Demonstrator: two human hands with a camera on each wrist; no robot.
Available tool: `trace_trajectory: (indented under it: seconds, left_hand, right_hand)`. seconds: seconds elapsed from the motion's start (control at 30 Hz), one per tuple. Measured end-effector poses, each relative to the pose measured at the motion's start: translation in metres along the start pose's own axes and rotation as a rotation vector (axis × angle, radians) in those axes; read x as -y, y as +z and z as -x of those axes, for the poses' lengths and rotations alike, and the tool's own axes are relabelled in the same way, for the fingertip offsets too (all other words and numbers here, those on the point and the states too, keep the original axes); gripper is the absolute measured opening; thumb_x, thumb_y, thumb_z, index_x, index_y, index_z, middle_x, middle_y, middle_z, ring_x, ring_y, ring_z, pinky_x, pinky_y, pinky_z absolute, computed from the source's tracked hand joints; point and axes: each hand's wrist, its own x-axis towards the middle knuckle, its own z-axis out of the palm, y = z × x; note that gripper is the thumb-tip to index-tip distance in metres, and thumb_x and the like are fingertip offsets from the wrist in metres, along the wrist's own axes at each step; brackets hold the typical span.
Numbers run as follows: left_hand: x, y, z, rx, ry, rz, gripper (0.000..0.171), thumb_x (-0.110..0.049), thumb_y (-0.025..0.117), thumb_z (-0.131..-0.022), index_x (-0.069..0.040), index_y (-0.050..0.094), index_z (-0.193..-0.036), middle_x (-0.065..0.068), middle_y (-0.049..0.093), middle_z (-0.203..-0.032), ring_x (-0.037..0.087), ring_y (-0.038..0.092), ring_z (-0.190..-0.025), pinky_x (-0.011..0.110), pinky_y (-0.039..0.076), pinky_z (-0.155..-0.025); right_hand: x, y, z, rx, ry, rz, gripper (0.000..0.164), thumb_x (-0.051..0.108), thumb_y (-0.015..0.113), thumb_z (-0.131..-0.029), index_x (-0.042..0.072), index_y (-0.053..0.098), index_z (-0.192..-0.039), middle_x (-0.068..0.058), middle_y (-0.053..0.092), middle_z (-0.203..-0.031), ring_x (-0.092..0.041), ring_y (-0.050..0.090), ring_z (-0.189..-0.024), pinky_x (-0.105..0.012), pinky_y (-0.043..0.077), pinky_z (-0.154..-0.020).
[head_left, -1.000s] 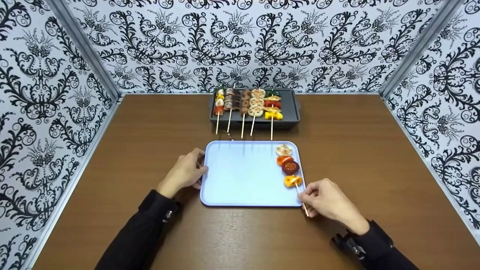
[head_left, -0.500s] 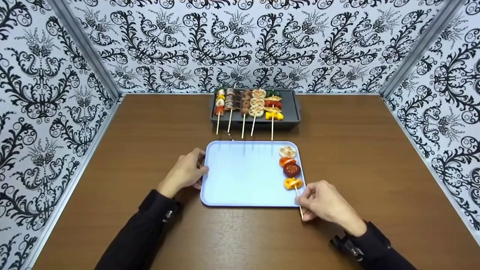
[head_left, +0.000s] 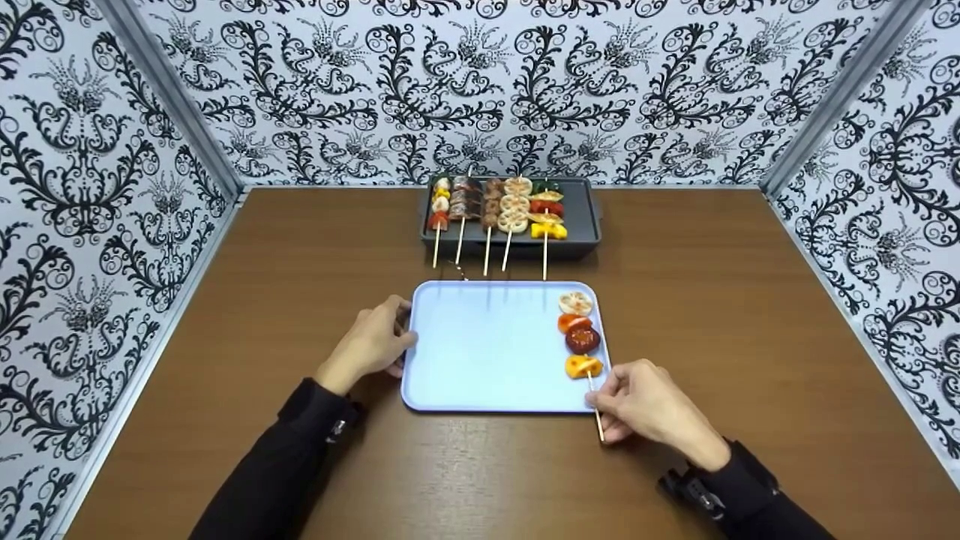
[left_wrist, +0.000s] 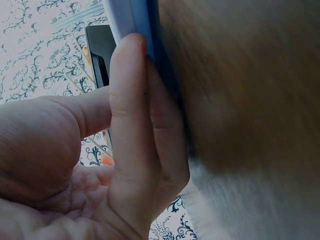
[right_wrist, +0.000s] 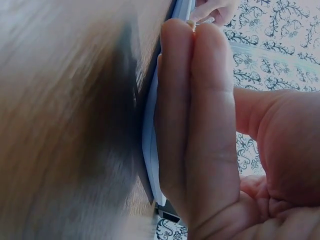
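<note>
A pale blue tray lies on the table in the head view. My left hand grips its left edge, thumb over the rim and fingers at the outer side; in the left wrist view the fingers touch that rim. Along the tray's right side lies a vegetable skewer with a white slice, orange and dark red pieces and a yellow-orange piece. Its stick comes out over the tray's near right corner, where my right hand pinches it. In the right wrist view, the fingers hide most of the stick.
Behind the tray stands a dark grill plate bearing several skewers, their sticks pointing toward me. A small thin speckled item lies between grill and tray. Patterned walls enclose the brown table at the back and sides.
My right hand has shifted slightly left and toward me with the skewer's stick, and the skewer's food end moved slightly right and nearer. My left hand stays on the tray.
</note>
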Motion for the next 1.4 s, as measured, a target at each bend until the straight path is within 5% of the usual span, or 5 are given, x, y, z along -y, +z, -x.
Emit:
trace_trajectory:
  seconds: [0.43, 0.7, 1.07, 1.4]
  left_hand:
    - [-0.001, -0.001, -0.002, 0.009, -0.008, -0.008, 0.057, -0.003, 0.067, -0.111, 0.006, 0.051, -0.165, 0.025, 0.078, -0.106, 0.021, 0.079, -0.061, 0.036, 0.074, -0.055]
    - [-0.004, -0.003, -0.003, 0.022, -0.009, -0.009, 0.058, -0.003, 0.066, -0.111, 0.005, 0.05, -0.165, 0.026, 0.076, -0.112, 0.023, 0.081, -0.064, 0.036, 0.075, -0.056]
    - [-0.011, -0.001, 0.001, 0.039, -0.048, -0.025, 0.057, -0.002, 0.067, -0.111, 0.004, 0.049, -0.164, 0.026, 0.073, -0.11, 0.022, 0.079, -0.058, 0.038, 0.074, -0.055]
    - [-0.009, -0.001, -0.001, 0.032, -0.045, -0.02, 0.057, -0.003, 0.067, -0.11, 0.003, 0.05, -0.163, 0.027, 0.073, -0.113, 0.022, 0.078, -0.058, 0.037, 0.074, -0.055]
  right_hand:
    - [0.012, -0.016, 0.005, -0.005, -0.029, 0.006, 0.029, 0.022, 0.083, -0.11, -0.004, 0.078, -0.097, -0.01, 0.082, -0.076, -0.014, 0.079, -0.059, -0.038, 0.076, -0.06]
    - [0.029, -0.043, -0.002, -0.095, -0.087, 0.002, 0.027, 0.019, 0.08, -0.112, -0.008, 0.079, -0.11, -0.016, 0.082, -0.084, -0.018, 0.08, -0.067, -0.042, 0.078, -0.066]
    - [0.046, -0.068, -0.04, -0.183, -0.165, 0.019, 0.029, 0.017, 0.077, -0.114, -0.011, 0.077, -0.123, -0.019, 0.085, -0.095, -0.015, 0.082, -0.074, -0.039, 0.079, -0.074]
    - [0.062, -0.068, -0.085, -0.214, -0.172, -0.052, 0.03, 0.015, 0.077, -0.114, -0.012, 0.077, -0.126, -0.024, 0.086, -0.102, -0.011, 0.082, -0.075, -0.035, 0.079, -0.078]
